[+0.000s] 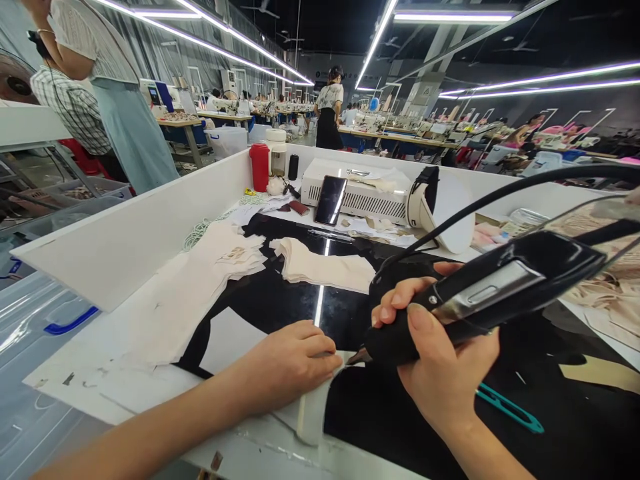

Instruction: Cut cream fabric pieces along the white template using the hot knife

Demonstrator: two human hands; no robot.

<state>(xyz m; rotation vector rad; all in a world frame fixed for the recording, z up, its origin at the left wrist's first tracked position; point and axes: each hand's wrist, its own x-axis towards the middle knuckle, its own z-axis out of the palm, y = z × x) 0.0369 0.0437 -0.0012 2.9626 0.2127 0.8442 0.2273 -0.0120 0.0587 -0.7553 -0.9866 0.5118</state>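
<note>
Pale strip [313,413] lies by the near edge of the worktable [350,457]. Left hand [295,360] rests its fingers on the strip's far end; its thumb is hidden, so any pinch cannot be confirmed. Right hand [445,370] grasps the black handheld tool [487,293], metal tip just beside those fingers. A slipping tip could injure them; light pressure could let the strip shift. Rightward, the black surface [390,413] offers room. Farther, stacked pale pieces [325,267] restrict travel; the cable [500,190] could snag.
</note>
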